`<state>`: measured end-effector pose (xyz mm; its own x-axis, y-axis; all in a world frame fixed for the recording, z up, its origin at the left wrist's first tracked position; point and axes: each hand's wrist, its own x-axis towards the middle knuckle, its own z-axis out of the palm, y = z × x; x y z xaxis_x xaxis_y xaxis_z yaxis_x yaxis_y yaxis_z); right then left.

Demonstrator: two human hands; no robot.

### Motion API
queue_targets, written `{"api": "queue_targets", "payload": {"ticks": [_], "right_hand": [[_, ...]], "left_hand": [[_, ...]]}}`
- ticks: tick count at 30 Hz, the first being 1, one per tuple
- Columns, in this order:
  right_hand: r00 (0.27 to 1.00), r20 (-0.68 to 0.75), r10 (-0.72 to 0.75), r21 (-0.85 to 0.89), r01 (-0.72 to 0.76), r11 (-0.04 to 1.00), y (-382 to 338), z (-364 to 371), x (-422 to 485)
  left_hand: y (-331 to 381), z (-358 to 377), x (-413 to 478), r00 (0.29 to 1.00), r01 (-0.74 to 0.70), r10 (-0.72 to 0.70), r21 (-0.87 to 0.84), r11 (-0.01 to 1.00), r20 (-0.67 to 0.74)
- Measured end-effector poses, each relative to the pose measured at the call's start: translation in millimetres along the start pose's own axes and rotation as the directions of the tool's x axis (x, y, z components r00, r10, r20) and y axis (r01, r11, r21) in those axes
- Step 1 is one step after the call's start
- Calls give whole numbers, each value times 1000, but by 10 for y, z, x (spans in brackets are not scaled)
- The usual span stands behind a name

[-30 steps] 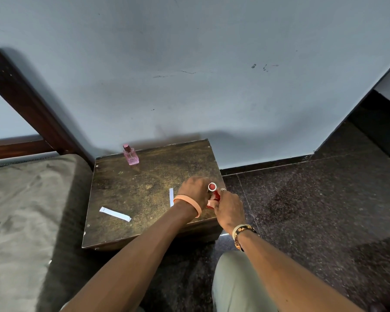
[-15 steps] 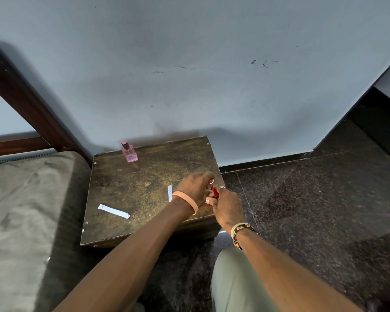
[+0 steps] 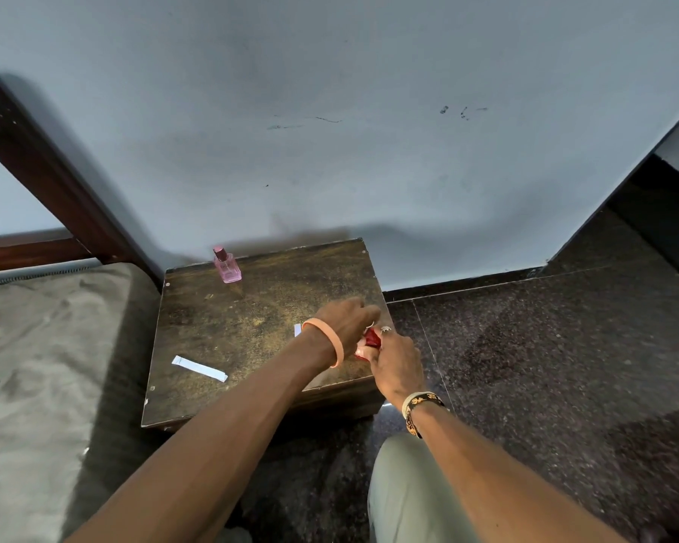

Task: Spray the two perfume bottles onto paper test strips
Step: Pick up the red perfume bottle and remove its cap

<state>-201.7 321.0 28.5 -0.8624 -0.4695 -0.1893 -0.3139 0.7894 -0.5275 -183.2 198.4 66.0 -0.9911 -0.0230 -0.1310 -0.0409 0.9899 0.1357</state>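
Note:
A small red perfume bottle (image 3: pixel 371 340) stands at the right front of a low brown table (image 3: pixel 259 303). My right hand (image 3: pixel 397 362) grips its body from the right. My left hand (image 3: pixel 345 323) curls over its top and hides the cap. A pink perfume bottle (image 3: pixel 227 266) with its cap on stands upright at the table's back left. One white paper strip (image 3: pixel 199 368) lies flat at the front left. A second strip (image 3: pixel 297 330) shows only as a small end beside my left wrist.
A bed with a grey-green mattress (image 3: pixel 36 366) and a dark wooden frame (image 3: pixel 44 170) borders the table on the left. A pale blue wall (image 3: pixel 369 150) rises just behind it. Dark speckled floor tiles (image 3: pixel 526 366) spread to the right. My knee (image 3: pixel 408 484) is below the table's front edge.
My left hand has closed down over the red bottle's top, hiding the round cap that showed a second ago. My right hand still holds the bottle.

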Motion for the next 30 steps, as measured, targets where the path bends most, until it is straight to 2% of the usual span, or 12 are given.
{"api": "queue_targets", "payload": {"ticks": [3,8,10,13,16,21,27,30], "right_hand": [[1000,-8,10,-5,-10,1000,-25,-3,13],[1000,-17,2,-3,-2,1000,-43,10,4],[1000,-5,-5,4,5,1000,-30,15,4],[1000,6,20,0,-20,1000,-17,14,6],[999,-1,34,-2,-34,999,-24,12,21],[1000,1,2,-27,-2,1000,-20,7,18],[1000,7,22,-30,-22,999,-52,-9,2],[999,12,38,-31,-37,999,-53,-4,-12]], "left_hand": [[27,-66,39,999,36,-36,-9,999,5],[48,-29,-58,980,186,-194,-142,972,-49],[59,-50,-44,991,134,-135,-49,990,-17],[151,-163,5,996,-18,4,165,986,86],[219,-205,28,990,-80,43,274,958,137],[171,-248,45,986,-51,12,233,971,168],[259,-363,78,970,-120,52,284,951,237],[323,-375,107,971,-96,41,227,969,234]]}}
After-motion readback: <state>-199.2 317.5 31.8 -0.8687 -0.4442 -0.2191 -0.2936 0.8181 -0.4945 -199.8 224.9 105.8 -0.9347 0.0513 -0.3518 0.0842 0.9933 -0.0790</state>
